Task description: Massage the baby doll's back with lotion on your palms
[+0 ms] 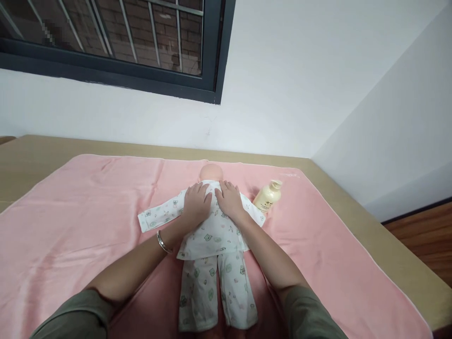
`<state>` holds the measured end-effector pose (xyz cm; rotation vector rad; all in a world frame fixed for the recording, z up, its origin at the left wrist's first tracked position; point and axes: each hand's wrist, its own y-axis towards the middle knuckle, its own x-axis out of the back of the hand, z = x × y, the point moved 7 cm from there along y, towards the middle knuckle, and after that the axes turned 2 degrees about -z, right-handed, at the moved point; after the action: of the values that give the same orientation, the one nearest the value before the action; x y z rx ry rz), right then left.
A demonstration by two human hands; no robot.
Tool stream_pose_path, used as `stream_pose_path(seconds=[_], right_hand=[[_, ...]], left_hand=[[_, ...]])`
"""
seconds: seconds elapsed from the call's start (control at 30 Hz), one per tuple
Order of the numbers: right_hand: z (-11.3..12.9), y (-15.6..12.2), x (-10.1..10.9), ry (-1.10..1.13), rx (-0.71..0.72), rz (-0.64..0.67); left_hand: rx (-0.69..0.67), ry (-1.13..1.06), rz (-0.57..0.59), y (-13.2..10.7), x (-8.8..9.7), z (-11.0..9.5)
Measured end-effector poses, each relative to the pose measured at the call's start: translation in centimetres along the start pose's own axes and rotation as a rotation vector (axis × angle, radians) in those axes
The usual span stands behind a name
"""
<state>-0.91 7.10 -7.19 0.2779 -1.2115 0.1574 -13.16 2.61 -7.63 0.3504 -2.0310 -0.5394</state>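
A baby doll [212,173] lies on a pink sheet, its head toward the wall. It wears a white printed top [213,238] and matching trousers [201,292]. My left hand [196,203] rests flat on the upper left of the top, fingers stretched out; a silver bangle [163,242] circles that wrist. On the upper right of the top lies my right hand [230,200], also flat with its fingers extended. Beside the doll's right-hand sleeve [254,213] is a cream pump bottle [267,196], tilted in view. The doll's face does not show.
The pink sheet [88,202] covers most of a wooden table [356,216]. A white wall [268,117] stands behind it, with a dark-framed, barred window [212,56] at upper left. A brown wooden panel [427,235] is at the right edge.
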Motion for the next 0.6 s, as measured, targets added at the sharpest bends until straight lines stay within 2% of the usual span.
stream_pose_path(seconds=[0.13,0.27,0.4,0.5,0.6], right_hand=[[0.3,-0.6,0.0,-0.017,-0.01,-0.029],[0.6,-1.1,0.4,-0.061,-0.039,-0.028],[1.1,-2.1,0.3,-0.133,-0.087,-0.015],[1.0,-1.6,0.7,-0.143,-0.069,-0.035],[0.4,0.0,1.1,-0.081,0.005,0.006]], left_hand=[[0.046,-0.006,-0.007,0.4,-0.7,1.3],[0.051,-0.023,-0.007,0.2,-1.1,1.5],[0.061,-0.009,-0.034,0.2,-0.8,1.6],[0.051,0.032,-0.037,-0.3,-0.3,0.9],[-0.043,0.048,-0.009,-1.1,0.2,-1.0]])
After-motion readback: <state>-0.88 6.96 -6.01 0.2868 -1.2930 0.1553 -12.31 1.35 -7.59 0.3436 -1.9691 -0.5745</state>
